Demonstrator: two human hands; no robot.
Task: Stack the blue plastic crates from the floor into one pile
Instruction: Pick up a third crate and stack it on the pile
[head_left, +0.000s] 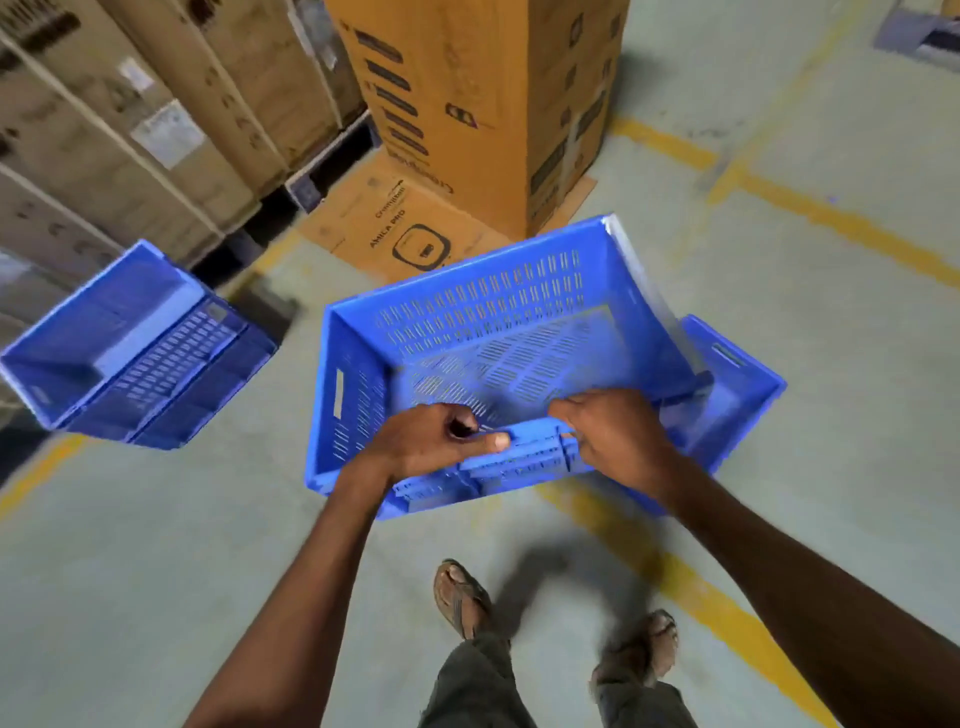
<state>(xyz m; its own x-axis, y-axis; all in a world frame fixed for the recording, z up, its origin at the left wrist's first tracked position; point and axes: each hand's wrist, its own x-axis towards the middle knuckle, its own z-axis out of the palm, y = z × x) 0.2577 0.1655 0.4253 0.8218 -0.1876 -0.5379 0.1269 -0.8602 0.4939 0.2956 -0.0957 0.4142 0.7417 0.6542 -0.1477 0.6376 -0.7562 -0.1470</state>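
I hold a blue slotted plastic crate (483, 322) tilted in front of me, its open side toward me. My left hand (431, 441) and my right hand (613, 431) both grip its near rim, close together. Behind and under its right side another blue crate (737, 384) rests on the floor, partly hidden. To the left stands a third blue crate (130, 343), which seems to rest on top of others; what is below it is blurred.
A tall orange cardboard box (483, 104) stands straight ahead on flattened cardboard (389, 223). Strapped cartons on a pallet (130, 130) fill the left side. Yellow floor lines (841, 223) cross the grey concrete. My sandalled feet (462, 597) are below.
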